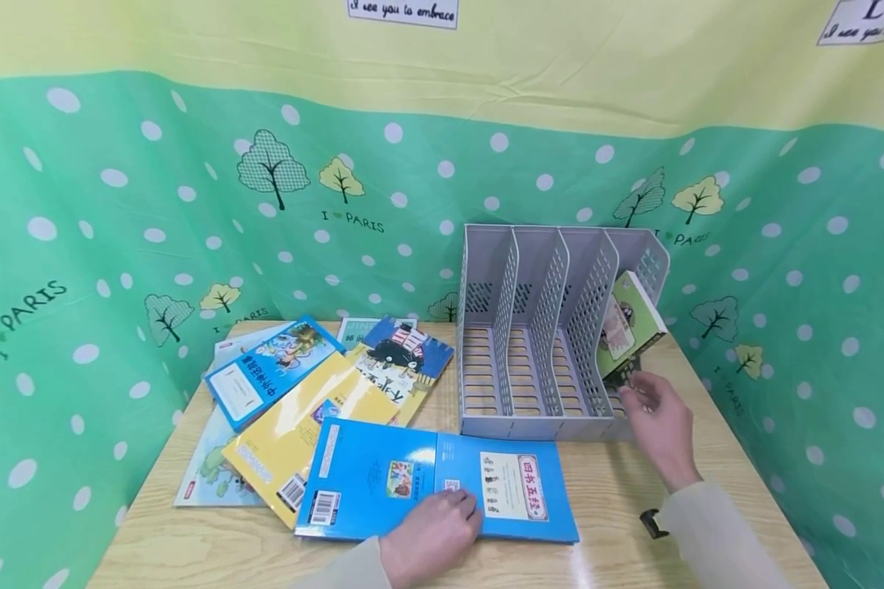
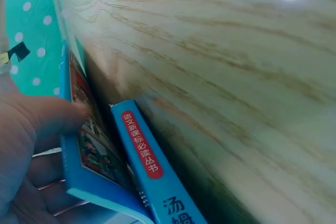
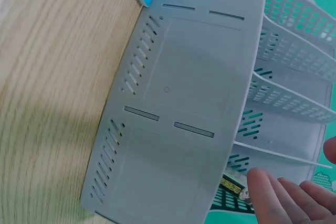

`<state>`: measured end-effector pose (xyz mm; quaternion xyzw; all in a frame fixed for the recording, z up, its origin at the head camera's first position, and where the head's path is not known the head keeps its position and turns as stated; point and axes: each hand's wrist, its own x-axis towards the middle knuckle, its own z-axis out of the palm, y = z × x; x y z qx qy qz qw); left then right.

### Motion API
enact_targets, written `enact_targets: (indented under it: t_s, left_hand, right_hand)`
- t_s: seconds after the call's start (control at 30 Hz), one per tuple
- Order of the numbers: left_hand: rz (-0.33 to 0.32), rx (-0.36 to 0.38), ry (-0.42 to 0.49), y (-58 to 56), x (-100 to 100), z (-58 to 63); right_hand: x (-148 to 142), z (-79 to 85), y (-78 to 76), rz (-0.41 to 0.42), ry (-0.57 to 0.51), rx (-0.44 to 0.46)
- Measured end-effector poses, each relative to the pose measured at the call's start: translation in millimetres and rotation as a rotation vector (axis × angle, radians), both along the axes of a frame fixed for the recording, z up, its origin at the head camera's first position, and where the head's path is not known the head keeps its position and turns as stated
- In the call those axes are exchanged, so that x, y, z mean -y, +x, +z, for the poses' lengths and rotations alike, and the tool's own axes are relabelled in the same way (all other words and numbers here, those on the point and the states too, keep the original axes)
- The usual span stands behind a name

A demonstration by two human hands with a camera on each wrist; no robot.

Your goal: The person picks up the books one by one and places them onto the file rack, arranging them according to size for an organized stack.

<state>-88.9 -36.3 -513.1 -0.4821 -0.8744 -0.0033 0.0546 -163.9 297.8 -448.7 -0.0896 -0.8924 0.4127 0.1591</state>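
In the head view, my left hand [image 1: 438,528] lies over the near edges of two blue books side by side: one with a barcode [image 1: 364,491], one with a white title panel [image 1: 511,487]. The left wrist view shows its thumb over a blue book's picture cover [image 2: 100,153], with fingers behind that book; another blue spine [image 2: 144,156] lies alongside. My right hand [image 1: 659,421] is at the front of the grey file rack [image 1: 534,428], by a green book [image 1: 629,327] leaning in the rightmost slot. In the right wrist view, this hand's [image 3: 289,200] thumb and fingers stand apart.
Left of the rack, a pile holds a yellow book [image 1: 295,433], a blue picture book [image 1: 280,368], a book with a mole-like animal [image 1: 405,360] and pale books beneath. A dotted green curtain [image 1: 383,196] hangs behind the wooden table [image 1: 619,507].
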Motion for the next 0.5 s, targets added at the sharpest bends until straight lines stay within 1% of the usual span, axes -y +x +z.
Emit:
enact_targets:
  t_s: [0.1,0.2,0.33,0.47,0.5]
  left_hand:
    - [-0.011,-0.043,0.032,1.2,0.3,1.6]
    - [0.001,-0.062,0.097,1.9,-0.1,4.8]
    - [0.031,-0.099,0.23,0.3,0.5,10.6]
    - [0.043,-0.174,0.357,-5.9,2.8,16.5]
    - [0.049,-0.179,0.389,-7.9,3.6,18.2]
  right_hand:
    - [0.0,2.1,3.7,-0.01,0.002,0.0]
    - [-0.1,4.3,6.9,-0.016,-0.009,-0.002]
    - [2.0,7.7,10.2,0.0,-0.048,-0.02]
    - [5.9,12.0,12.8,0.013,-0.065,-0.04]
    - [7.0,13.0,13.3,0.014,-0.069,-0.045]
